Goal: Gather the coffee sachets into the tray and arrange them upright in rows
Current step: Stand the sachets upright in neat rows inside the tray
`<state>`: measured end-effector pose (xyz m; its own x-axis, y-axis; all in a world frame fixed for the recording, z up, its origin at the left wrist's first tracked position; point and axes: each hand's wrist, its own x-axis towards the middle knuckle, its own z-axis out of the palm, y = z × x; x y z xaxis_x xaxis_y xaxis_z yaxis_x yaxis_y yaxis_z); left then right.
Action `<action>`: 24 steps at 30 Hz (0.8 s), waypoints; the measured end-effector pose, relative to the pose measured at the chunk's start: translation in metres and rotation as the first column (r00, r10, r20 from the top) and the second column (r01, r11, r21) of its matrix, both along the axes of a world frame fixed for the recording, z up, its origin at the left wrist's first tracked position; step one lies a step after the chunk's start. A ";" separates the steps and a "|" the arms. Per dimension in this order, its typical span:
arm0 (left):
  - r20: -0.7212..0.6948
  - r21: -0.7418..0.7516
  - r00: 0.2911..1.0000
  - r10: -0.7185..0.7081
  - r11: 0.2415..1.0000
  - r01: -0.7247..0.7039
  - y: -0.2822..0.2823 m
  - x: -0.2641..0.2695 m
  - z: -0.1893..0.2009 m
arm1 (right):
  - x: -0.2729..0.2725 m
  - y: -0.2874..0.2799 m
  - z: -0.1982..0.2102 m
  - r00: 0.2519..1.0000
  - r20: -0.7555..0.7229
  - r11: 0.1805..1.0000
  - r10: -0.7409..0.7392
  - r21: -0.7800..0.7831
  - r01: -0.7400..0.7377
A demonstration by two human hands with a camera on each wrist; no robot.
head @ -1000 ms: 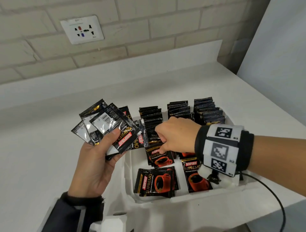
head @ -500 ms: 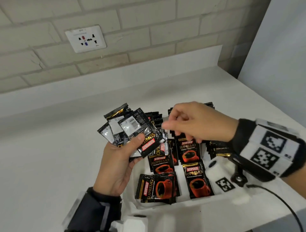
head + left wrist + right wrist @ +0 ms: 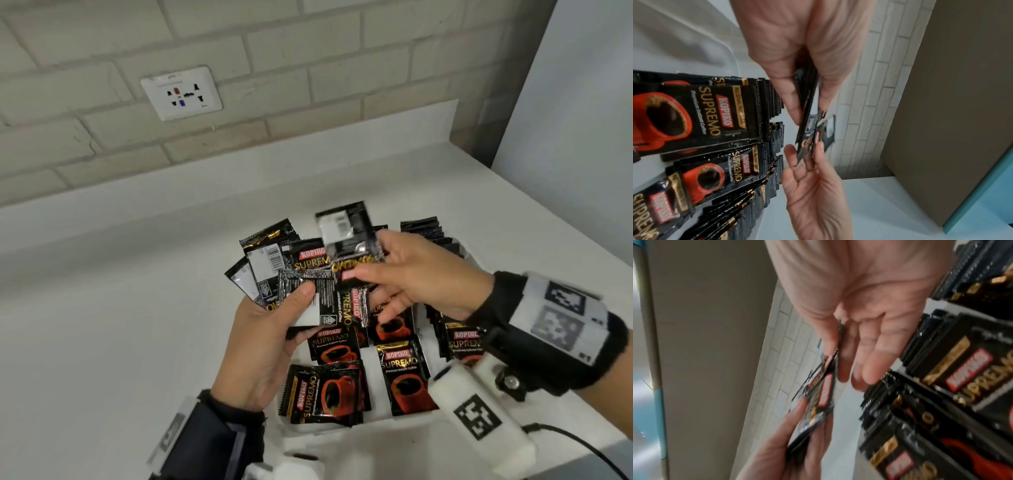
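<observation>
Tabletop: white, carries the tray at lower centre of the head view.
Rows: upright sachets fill the tray's far part – some lie flat nearer.
Left hand: grips a fanned bundle, centre frame.
Right hand: nearer the rows – fingers pinch one sachet, long axis vertical, above the tray.
</observation>
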<state>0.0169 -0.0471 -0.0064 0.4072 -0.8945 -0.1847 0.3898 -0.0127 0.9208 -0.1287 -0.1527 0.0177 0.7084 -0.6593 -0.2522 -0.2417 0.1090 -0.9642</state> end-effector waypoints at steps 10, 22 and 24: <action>-0.007 0.052 0.998 0.064 0.997 -0.064 0.001 0.000 -0.003 | -0.023 -0.019 0.028 0.986 -0.028 0.974 0.165 -0.150 -0.167; -0.179 0.033 0.978 0.103 0.995 -0.099 0.001 -0.008 0.001 | 0.005 -0.011 0.015 0.961 -0.259 0.952 0.102 -0.256 -0.170; -0.220 0.031 0.970 0.103 0.995 -0.099 0.001 -0.009 0.000 | 0.006 -0.010 0.012 0.964 -0.252 0.963 0.086 -0.228 -0.146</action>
<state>0.0078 -0.0464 -0.0066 0.4423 -0.8462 -0.2972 0.5838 0.0201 0.8116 -0.1229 -0.1626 0.0299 0.7225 -0.6384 -0.2653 -0.4639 -0.1632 -0.8707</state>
